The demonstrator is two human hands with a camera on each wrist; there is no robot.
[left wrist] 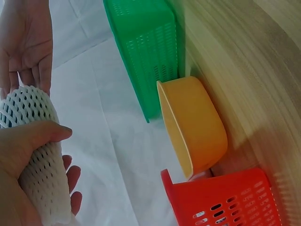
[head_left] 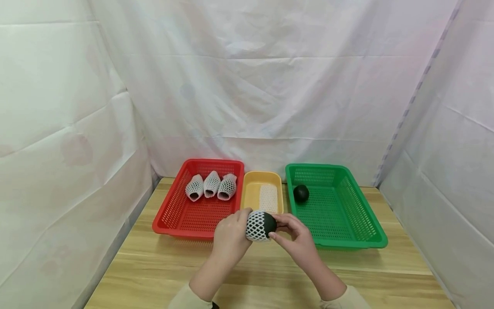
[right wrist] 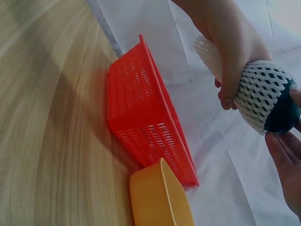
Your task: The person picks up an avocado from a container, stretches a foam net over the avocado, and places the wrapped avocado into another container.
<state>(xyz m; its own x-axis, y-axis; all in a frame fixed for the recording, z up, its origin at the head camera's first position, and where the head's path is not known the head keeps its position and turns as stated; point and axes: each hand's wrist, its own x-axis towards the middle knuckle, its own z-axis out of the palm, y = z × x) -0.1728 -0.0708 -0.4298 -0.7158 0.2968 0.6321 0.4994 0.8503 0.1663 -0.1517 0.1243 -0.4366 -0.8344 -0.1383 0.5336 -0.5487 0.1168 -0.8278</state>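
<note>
In front of the trays, a dark avocado (head_left: 270, 224) sits partly inside a white foam net sleeve (head_left: 255, 225), its bare end facing right. My left hand (head_left: 230, 235) grips the sleeve around the avocado, with the thumb across the mesh in the left wrist view. The sleeve's narrower tail (left wrist: 51, 197) extends through that hand. With thumb and fingertips, my right hand (head_left: 296, 240) holds the avocado's exposed end. Another dark avocado (head_left: 301, 194) lies at the left side of the green basket (head_left: 370, 219).
At left, a red basket (head_left: 164, 219) holds three sleeved avocados (head_left: 211, 184) near its back. Between the baskets stands a yellow tray (head_left: 251, 189) with a flat white net sleeve (head_left: 268, 198) in it. All stand on a wooden table (head_left: 154, 274) against white cloth.
</note>
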